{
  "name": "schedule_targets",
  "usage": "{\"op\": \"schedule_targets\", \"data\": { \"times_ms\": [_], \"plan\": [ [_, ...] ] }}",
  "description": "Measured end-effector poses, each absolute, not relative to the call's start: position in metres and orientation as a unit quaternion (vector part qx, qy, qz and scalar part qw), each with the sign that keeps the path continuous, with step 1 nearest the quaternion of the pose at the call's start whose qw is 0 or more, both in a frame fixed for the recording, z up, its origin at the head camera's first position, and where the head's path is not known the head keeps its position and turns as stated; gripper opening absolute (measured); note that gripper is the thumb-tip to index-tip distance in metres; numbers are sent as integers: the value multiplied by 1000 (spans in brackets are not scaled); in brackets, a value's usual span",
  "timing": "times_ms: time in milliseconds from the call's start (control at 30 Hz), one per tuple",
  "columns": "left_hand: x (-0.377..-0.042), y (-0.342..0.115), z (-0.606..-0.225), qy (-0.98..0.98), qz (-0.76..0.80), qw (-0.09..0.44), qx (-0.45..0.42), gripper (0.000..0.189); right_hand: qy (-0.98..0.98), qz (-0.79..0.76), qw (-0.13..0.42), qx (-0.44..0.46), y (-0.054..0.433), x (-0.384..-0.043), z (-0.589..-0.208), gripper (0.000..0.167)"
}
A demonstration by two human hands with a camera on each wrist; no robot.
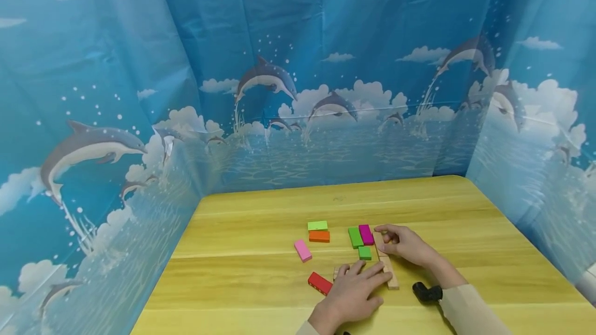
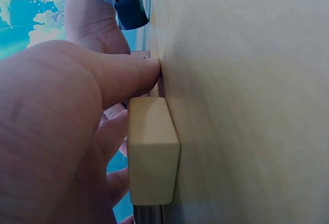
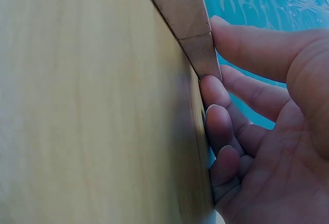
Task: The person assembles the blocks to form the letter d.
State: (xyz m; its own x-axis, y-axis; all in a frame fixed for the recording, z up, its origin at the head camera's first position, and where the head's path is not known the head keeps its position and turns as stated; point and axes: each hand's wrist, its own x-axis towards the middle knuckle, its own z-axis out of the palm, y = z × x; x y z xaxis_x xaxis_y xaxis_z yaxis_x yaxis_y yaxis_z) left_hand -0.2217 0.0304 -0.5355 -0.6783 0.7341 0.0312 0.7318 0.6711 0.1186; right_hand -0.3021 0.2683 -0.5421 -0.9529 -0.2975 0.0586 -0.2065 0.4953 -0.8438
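The right hand is pinching the far end of the wooden row, apparently joined, the left hand is resting nearer, fingers apart, while the red block and pink block are lying left of both, seemingly unplaced.

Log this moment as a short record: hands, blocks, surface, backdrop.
right hand: thumb and fingers on the far end of the plain wooden row
left hand: palm down, fingers spread, partly hiding a wooden block
near the row: magenta block, two green blocks
left in head view: lime block, orange block, pink block, red block
surface: yellow wood-grain table
backdrop: blue dolphin curtain
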Motion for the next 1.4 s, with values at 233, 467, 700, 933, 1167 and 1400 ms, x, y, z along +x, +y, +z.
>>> {"op": "schedule_targets", "data": {
  "times_ms": [233, 467, 700, 933, 1167, 1400],
  "plan": [
    [-224, 29, -538, 914, 58, 0, 402, 54, 865, -474, 52, -157, 268, -304, -540, 48],
    [-224, 30, -537, 914, 50, -13, 403, 53, 863, -473, 67, -162, 270, -308, -535, 50],
    [-224, 29, -531, 914, 51, -21, 402, 51, 860, -474, 71, -176, 269, -311, -532, 49],
    [-224, 29, -534, 913, 49, -14, 404, 49, 852, -489, 83, -169, 271, -308, -537, 50],
    [-221, 30, -540, 908, 68, 30, 412, 51, 840, -508, 104, -159, 272, -301, -546, 51],
    [-223, 34, -538, 910, 66, 9, 409, 50, 841, -512, 96, -148, 273, -304, -544, 51]
  ]
}}
